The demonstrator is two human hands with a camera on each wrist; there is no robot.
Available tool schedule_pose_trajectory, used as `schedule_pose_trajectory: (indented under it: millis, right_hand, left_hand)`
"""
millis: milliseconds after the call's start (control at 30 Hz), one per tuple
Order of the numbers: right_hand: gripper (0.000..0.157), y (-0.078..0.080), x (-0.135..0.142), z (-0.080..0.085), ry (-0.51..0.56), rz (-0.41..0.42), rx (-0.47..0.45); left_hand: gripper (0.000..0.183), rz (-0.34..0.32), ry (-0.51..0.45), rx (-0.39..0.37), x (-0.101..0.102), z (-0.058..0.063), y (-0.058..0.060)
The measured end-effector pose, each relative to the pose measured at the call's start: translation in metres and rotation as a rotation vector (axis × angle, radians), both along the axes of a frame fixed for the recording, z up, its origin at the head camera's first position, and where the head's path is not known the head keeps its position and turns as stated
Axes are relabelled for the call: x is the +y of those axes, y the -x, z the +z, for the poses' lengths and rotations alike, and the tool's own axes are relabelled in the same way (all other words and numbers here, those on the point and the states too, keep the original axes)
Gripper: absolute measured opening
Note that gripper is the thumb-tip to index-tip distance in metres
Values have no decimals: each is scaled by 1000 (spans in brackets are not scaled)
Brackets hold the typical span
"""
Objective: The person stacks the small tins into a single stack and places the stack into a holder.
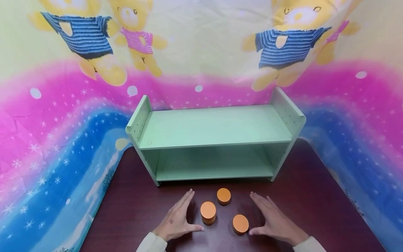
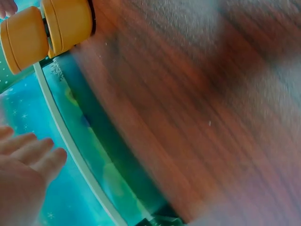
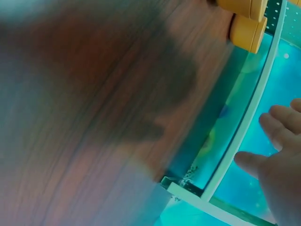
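Observation:
In the head view, several round orange tins stand on the dark wooden table between my hands. Two of them form a small stack [image 1: 208,211] on the left; one single tin [image 1: 224,196] sits farther back and another tin [image 1: 240,224] nearer on the right. My left hand [image 1: 177,218] is left of the stack, fingers straight and thumb spread, holding nothing. On the other side my right hand [image 1: 277,222] is spread the same way, its thumb tip close beside the near right tin. Both wrist views show orange tins at their upper corners, with the hand apart from them.
A pale green two-tier shelf [image 1: 214,127] stands on the table [image 1: 132,210] just behind the tins, its side panels rising above the top board. Printed cloth [image 1: 198,63] with teddy bears hangs behind it and along both sides of the table.

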State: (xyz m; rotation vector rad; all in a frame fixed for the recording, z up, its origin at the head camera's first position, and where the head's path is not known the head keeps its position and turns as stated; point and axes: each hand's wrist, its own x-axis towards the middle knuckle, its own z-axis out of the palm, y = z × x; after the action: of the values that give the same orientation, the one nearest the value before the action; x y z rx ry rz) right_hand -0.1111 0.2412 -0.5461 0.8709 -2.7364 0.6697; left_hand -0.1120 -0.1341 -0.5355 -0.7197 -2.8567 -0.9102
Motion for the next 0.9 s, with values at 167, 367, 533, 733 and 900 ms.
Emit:
schedule_pose_trajectory:
  millis: [167,367,533,733,900]
  right_hand:
    - [115,0,-3,-2,47,-2,-86]
    - [113,-2,-6,-1,42,-51,-219]
    - [109,-3,-6,-6,32,-47,-223]
    - [103,-3,-7,-13,67,-4,-156]
    - [97,-3,-8,-16,97,1,-178]
  left_hand:
    - [116,-6,-93,-103,5,-5,1]
    - [107,-8,-158,-183,10,-10,4]
    - [100,-23,-190,-187,14,-16,5]
    - [96,-12,-238,-187,19,-22,6]
    - [92,2,-276,-188,21,-27,10]
